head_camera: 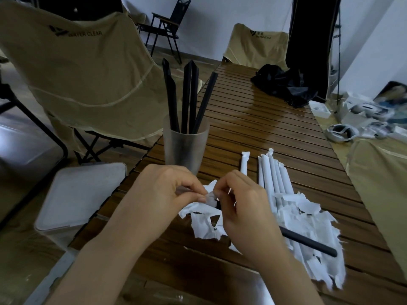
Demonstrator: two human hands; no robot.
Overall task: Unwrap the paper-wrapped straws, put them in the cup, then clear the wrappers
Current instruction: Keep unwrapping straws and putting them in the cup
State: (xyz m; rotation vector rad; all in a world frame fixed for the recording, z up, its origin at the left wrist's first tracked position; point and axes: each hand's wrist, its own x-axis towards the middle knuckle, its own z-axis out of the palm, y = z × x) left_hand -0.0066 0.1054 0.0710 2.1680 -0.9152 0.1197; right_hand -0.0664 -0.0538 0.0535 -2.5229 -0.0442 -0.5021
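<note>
Hands met just in front of the cup: the left hand and the right hand both pinched one torn wrapper, the right grip also holding a black straw. Four black straws stood in the cup. Wrapped straws lay right of the cup on the tabletop, among paper scraps.
</note>
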